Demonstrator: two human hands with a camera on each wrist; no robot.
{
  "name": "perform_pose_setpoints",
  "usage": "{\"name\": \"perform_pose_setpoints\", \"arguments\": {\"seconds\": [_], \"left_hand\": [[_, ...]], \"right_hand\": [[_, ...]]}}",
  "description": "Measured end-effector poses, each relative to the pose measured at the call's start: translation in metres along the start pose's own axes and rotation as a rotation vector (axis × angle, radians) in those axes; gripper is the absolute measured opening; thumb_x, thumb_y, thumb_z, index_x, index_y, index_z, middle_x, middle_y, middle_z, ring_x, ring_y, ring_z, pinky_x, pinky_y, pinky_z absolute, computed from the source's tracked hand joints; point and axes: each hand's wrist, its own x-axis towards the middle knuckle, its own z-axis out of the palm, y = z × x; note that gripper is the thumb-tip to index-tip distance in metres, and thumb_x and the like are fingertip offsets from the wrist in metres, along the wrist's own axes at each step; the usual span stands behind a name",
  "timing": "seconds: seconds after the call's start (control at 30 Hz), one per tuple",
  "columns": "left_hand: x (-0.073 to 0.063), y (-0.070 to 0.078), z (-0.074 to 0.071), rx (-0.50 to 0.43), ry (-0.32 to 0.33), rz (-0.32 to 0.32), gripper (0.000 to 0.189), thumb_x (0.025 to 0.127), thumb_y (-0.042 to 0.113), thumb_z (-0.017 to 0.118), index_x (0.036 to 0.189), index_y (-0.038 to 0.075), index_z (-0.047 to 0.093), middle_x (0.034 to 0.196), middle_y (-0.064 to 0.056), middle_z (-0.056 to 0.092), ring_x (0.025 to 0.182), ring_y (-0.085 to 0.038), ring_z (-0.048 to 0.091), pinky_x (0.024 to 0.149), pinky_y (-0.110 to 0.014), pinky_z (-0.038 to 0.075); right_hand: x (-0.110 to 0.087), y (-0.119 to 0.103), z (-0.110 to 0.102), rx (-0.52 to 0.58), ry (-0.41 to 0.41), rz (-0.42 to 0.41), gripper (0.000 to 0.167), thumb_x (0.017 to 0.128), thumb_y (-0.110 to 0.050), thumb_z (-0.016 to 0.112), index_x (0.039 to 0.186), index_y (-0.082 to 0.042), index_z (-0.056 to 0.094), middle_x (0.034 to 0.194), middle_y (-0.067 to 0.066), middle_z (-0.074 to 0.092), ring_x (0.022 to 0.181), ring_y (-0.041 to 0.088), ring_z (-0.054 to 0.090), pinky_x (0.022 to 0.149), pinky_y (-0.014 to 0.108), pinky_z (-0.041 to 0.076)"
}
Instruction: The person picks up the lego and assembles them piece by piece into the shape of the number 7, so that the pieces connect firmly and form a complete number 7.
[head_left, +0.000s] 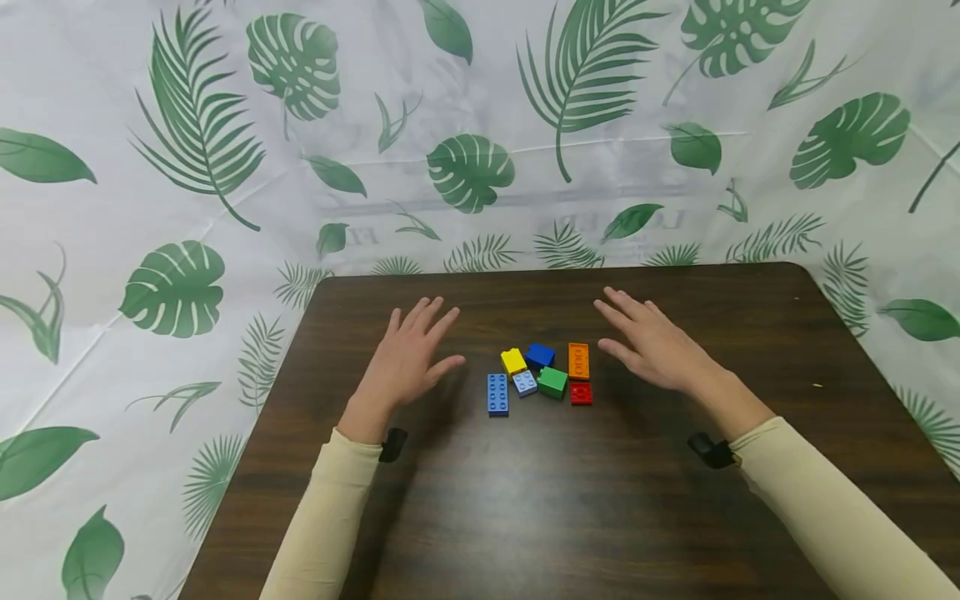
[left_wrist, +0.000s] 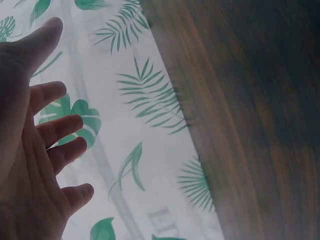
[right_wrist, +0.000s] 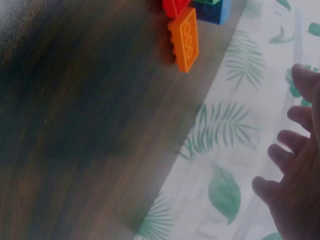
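Note:
Several toy building bricks lie clustered on the dark wooden table between my hands. My left hand, fingers spread and holding nothing, hovers left of the light-blue long brick and the yellow brick. On the other side my right hand is also spread and holds nothing, nearest the orange brick, which shows its hollow underside. Below the orange brick sits a red brick. A green brick, a dark blue brick and a small pale-blue brick fill the middle of the group.
The brown wooden table extends around the bricks toward the front. Behind and beside it hangs a white sheet printed with green leaves. Each wrist wears a small black device, one a strap camera on the right.

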Motion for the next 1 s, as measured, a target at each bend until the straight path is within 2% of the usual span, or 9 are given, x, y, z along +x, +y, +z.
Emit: {"name": "perform_pose_setpoints", "arguments": {"seconds": [0.1,0.23,0.3,0.4,0.53,0.63,0.8,1.0], "left_hand": [[0.001,0.005,0.010,-0.029,0.003,-0.014,0.074,0.094,0.056,0.056,0.154,0.019,0.034,0.156,-0.013,0.032,0.144,-0.033,0.026,0.113,-0.062,0.018],[0.002,0.020,0.031,-0.138,0.017,-0.053,0.068,0.095,0.051,0.058,0.151,0.017,0.039,0.144,-0.012,0.047,0.130,-0.032,0.045,0.109,-0.057,0.031],[0.003,0.030,0.043,-0.192,0.021,-0.086,0.065,0.096,0.050,0.057,0.149,0.016,0.044,0.135,-0.011,0.054,0.118,-0.031,0.054,0.102,-0.052,0.041],[0.008,0.041,0.058,-0.225,0.008,-0.150,0.060,0.097,0.051,0.055,0.145,0.015,0.049,0.124,-0.010,0.059,0.105,-0.028,0.057,0.090,-0.047,0.049],[0.020,0.051,0.068,-0.203,-0.039,-0.213,0.059,0.097,0.053,0.052,0.143,0.016,0.052,0.122,-0.010,0.058,0.102,-0.028,0.053,0.083,-0.044,0.049],[0.030,0.056,0.074,-0.202,-0.098,-0.236,0.060,0.098,0.056,0.048,0.143,0.017,0.052,0.124,-0.010,0.057,0.103,-0.028,0.050,0.082,-0.043,0.047],[0.041,0.061,0.083,-0.248,-0.178,-0.256,0.059,0.098,0.057,0.048,0.141,0.018,0.054,0.119,-0.008,0.057,0.102,-0.026,0.051,0.084,-0.044,0.047],[0.045,0.066,0.089,-0.312,-0.142,-0.216,0.052,0.096,0.051,0.057,0.135,0.018,0.059,0.116,-0.005,0.060,0.101,-0.025,0.054,0.086,-0.043,0.048]], "right_hand": [[0.001,-0.004,0.004,0.008,-0.018,-0.010,0.067,0.098,-0.038,0.059,0.153,-0.008,0.034,0.159,0.016,0.024,0.144,0.036,0.024,0.115,0.059,0.014],[0.001,-0.014,0.017,0.022,-0.050,-0.034,0.057,0.096,-0.030,0.065,0.144,-0.006,0.048,0.150,0.017,0.041,0.137,0.037,0.038,0.113,0.060,0.016],[0.002,-0.021,0.027,0.022,-0.069,-0.048,0.051,0.095,-0.029,0.066,0.139,-0.007,0.055,0.143,0.015,0.049,0.131,0.035,0.046,0.113,0.060,0.018],[0.004,-0.030,0.042,0.014,-0.076,-0.069,0.046,0.093,-0.029,0.068,0.134,-0.009,0.061,0.133,0.012,0.058,0.122,0.032,0.054,0.111,0.058,0.028],[0.006,-0.041,0.059,0.002,-0.045,-0.055,0.047,0.089,-0.030,0.073,0.132,-0.012,0.063,0.125,0.009,0.061,0.111,0.030,0.058,0.099,0.053,0.044],[0.006,-0.045,0.069,-0.017,-0.017,-0.042,0.048,0.087,-0.031,0.075,0.131,-0.013,0.064,0.119,0.008,0.062,0.101,0.026,0.058,0.091,0.047,0.049],[0.007,-0.047,0.082,-0.055,0.029,-0.066,0.046,0.086,-0.034,0.076,0.126,-0.014,0.067,0.110,0.006,0.060,0.094,0.022,0.054,0.079,0.038,0.045],[0.006,-0.047,0.089,-0.041,0.041,-0.057,0.043,0.087,-0.035,0.076,0.123,-0.013,0.067,0.111,0.005,0.061,0.097,0.023,0.054,0.076,0.036,0.041]]}}
